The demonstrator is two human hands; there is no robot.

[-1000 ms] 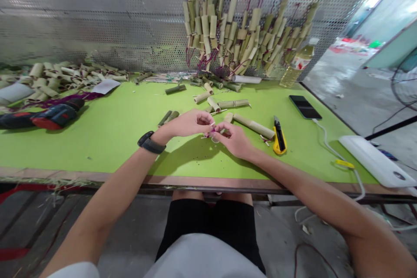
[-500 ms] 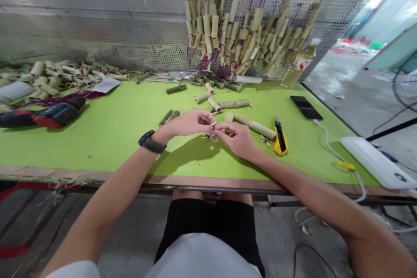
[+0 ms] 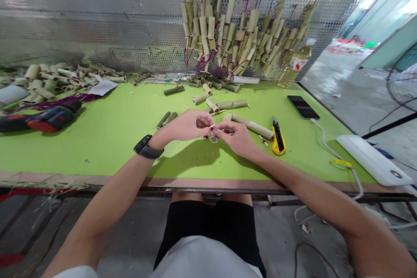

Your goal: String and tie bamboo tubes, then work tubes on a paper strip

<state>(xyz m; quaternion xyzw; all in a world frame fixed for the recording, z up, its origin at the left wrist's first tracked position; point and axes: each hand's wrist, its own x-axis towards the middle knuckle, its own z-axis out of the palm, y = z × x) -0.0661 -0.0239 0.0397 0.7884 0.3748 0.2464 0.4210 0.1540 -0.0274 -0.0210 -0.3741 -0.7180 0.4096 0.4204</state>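
Observation:
Over the middle of the green tabletop my left hand [image 3: 194,125] and my right hand [image 3: 236,137] meet, fingertips pinched together. Between them is a small bamboo tube [image 3: 213,139], its round open end facing me, with dark purple string at its top. The left fingers are closed around the string and a small pale stick; the right thumb and fingers pinch the same string. Fingers hide most of the knot. Just beyond the hands lie loose bamboo pieces [image 3: 232,104], and a longer bamboo tube [image 3: 253,126] rests past my right hand.
A yellow utility knife [image 3: 278,137], a phone [image 3: 303,107] and a white power bank [image 3: 373,160] lie to the right. At left are a power drill [image 3: 54,118] and heaped bamboo pieces [image 3: 48,82]. Strung bamboo [image 3: 234,34] hangs on the perforated metal panel beside an oil bottle [image 3: 295,65].
My hands stay together at the same spot with only slight finger movement around the string. The whole view has shifted a little.

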